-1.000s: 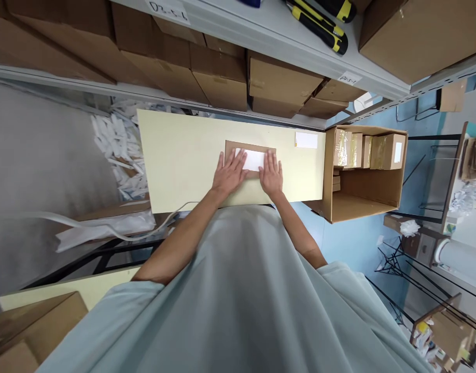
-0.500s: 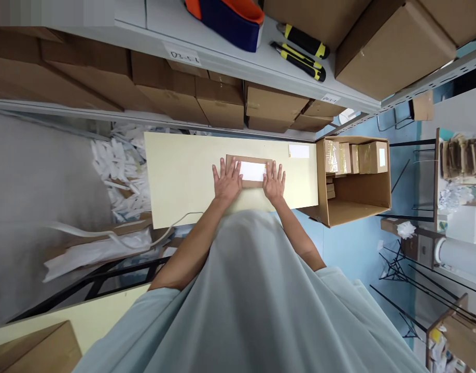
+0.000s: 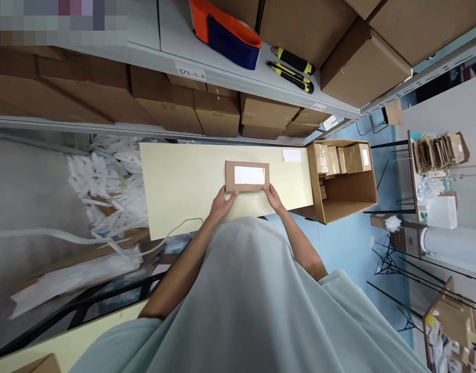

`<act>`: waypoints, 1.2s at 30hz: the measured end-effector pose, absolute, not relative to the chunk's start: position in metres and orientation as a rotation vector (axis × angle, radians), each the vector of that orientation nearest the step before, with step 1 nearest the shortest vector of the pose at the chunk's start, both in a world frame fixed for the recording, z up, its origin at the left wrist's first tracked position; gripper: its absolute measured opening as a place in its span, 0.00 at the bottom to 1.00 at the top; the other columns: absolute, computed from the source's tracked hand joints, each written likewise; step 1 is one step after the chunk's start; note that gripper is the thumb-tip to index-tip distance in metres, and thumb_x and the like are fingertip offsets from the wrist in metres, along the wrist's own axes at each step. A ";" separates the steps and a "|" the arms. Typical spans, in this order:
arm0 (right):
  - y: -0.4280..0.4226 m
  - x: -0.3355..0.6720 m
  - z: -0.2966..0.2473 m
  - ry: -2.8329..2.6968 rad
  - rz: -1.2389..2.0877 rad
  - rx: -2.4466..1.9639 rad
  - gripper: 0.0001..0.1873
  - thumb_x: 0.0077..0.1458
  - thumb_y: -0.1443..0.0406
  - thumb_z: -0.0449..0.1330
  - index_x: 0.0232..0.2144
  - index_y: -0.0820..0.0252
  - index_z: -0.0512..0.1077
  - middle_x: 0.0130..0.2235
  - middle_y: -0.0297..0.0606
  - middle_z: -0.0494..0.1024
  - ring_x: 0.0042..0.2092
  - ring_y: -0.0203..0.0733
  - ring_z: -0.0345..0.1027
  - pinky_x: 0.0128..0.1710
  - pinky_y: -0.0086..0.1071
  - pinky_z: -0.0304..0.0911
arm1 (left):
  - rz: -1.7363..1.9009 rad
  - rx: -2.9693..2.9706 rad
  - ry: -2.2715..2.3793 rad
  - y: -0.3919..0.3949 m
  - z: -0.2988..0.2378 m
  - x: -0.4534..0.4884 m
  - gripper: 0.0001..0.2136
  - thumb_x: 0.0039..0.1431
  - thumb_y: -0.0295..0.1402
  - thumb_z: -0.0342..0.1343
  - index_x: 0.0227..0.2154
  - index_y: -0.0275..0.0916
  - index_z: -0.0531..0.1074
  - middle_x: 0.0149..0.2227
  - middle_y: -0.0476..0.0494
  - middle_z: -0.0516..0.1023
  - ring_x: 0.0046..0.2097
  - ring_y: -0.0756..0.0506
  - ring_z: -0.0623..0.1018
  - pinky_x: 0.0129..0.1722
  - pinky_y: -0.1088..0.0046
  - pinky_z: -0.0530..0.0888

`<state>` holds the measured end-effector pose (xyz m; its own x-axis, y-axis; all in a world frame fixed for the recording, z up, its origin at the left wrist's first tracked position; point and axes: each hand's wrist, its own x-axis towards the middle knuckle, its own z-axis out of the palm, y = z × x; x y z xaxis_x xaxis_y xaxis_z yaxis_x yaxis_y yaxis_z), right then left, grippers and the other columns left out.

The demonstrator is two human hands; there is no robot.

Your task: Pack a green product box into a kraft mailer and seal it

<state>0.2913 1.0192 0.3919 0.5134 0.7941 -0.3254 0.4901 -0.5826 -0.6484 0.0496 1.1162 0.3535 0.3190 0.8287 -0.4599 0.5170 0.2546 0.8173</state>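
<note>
A small flat cardboard box (image 3: 229, 176) is on the pale yellow tabletop (image 3: 179, 178), with a white label (image 3: 249, 175) on its upper face. My left hand (image 3: 221, 204) grips its near left corner, thumb along the near edge and fingers partly hidden at the side. At the near right corner, my right hand (image 3: 274, 198) holds the box in the same way. Farther right on the table lies another white label (image 3: 291, 155).
An open carton (image 3: 345, 211) containing several smaller boxes stands at the table's right end. Above the far edge, a shelf (image 3: 226, 62) bears cartons, box cutters (image 3: 294, 70) and an orange-and-blue holder (image 3: 232, 41). Paper scraps (image 3: 117, 181) are piled left.
My hands have left their flat position on the box's top and moved down to its near corners, now gripping it. The label is fully visible. The camera view has shifted slightly.
</note>
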 end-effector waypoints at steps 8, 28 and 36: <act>0.993 0.300 0.427 -0.808 0.703 -2.295 0.33 0.73 0.52 0.63 0.73 0.60 0.74 0.65 0.50 0.87 0.65 0.53 0.83 0.67 0.43 0.77 | 0.480 1.521 1.309 1.103 0.395 0.060 0.27 0.71 0.45 0.64 0.68 0.40 0.77 0.63 0.31 0.79 0.65 0.32 0.84 0.70 0.52 0.81; 0.913 0.388 0.419 -0.738 1.028 -2.280 0.22 0.77 0.49 0.62 0.34 0.54 0.82 0.35 0.40 0.87 0.40 0.50 0.80 0.44 0.35 0.68 | 0.147 1.672 1.617 1.062 0.451 0.180 0.23 0.66 0.51 0.62 0.53 0.38 0.79 0.56 0.30 0.86 0.54 0.30 0.88 0.65 0.42 0.83; 0.844 0.522 0.463 -0.518 0.885 -2.090 0.27 0.77 0.41 0.59 0.54 0.51 0.86 0.41 0.36 0.89 0.46 0.51 0.83 0.51 0.37 0.75 | 0.426 1.695 1.451 1.021 0.523 0.330 0.24 0.60 0.55 0.68 0.50 0.43 0.80 0.57 0.36 0.87 0.55 0.33 0.89 0.64 0.45 0.87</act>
